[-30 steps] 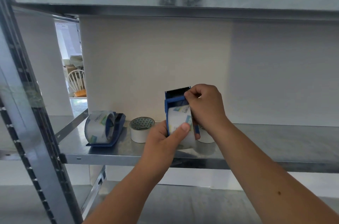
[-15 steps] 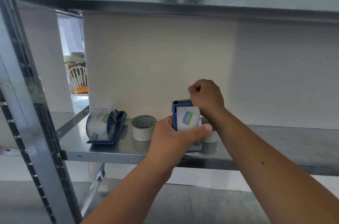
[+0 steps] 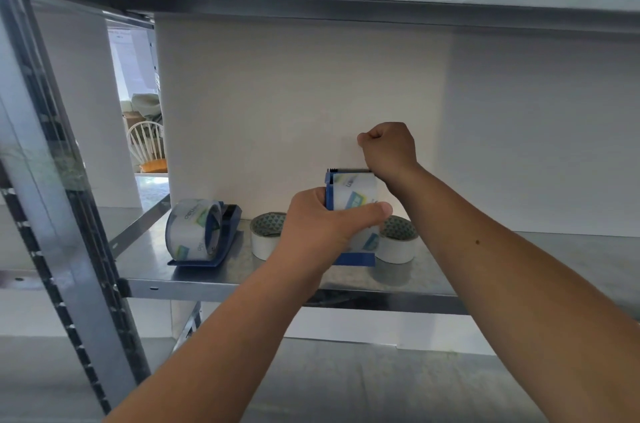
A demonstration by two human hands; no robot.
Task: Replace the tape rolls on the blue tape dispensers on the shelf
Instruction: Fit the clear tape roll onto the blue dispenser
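While the left hand point(image 3: 318, 228) grips the blue dispenser point(image 3: 353, 258), the raised right hand point(image 3: 389, 149) clenches clear tape point(image 3: 350, 154).

**Head view: two hands work a blue tape dispenser on a metal shelf.**
The left hand point(image 3: 322, 225) grips the upright held dispenser point(image 3: 353, 259), thumb laid across its clear tape roll point(image 3: 356, 194), with the base down on the shelf point(image 3: 519, 260). The right hand point(image 3: 388, 149) is closed in a fist, its fingers just above the serrated cutter point(image 3: 349, 170). A faint tape strip point(image 3: 351, 154) runs from those fingers to the cutter. One white roll point(image 3: 398, 244) lies just below and right of the left thumb. Another white roll point(image 3: 265, 237) sits just left of the left fingers. Farther left, well apart from both hands, stands a second dispenser point(image 3: 228, 232) loaded with a clear roll point(image 3: 190, 228).
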